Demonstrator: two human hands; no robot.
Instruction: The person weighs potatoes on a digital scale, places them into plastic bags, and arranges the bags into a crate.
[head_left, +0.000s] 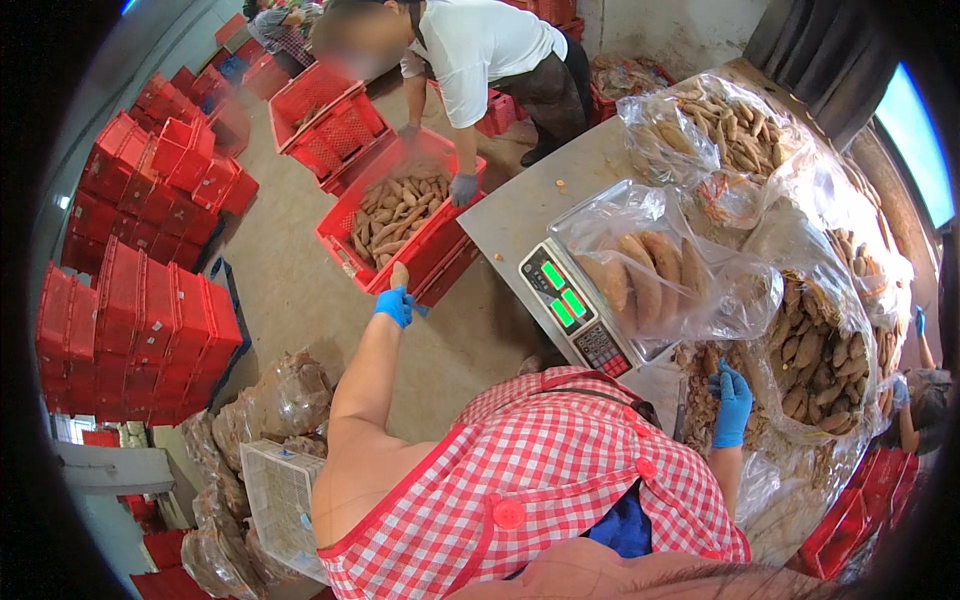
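Note:
My left hand (395, 306), in a blue glove, reaches out to the left and grips a sweet potato (400, 276) at the near rim of a red plastic crate (352, 271). Many sweet potatoes (397, 214) fill that crate. Over the table hovers my right hand (731, 405), also blue-gloved, its fingers bent; whether anything is between them is unclear. Close to it are soil and scraps (750, 427) and an open plastic bag of sweet potatoes (817, 367). A digital scale (559, 289) with lit green displays carries a clear bag of large sweet potatoes (649, 274).
Across the crate, a co-worker in a white shirt (487, 52) bends over with a gloved hand (463, 189) on its rim. Red crates (150, 322) stand stacked at left. A white crate (281, 495) and filled plastic bags (281, 397) lie beside me. More bagged sweet potatoes (731, 127) cover the table's far end.

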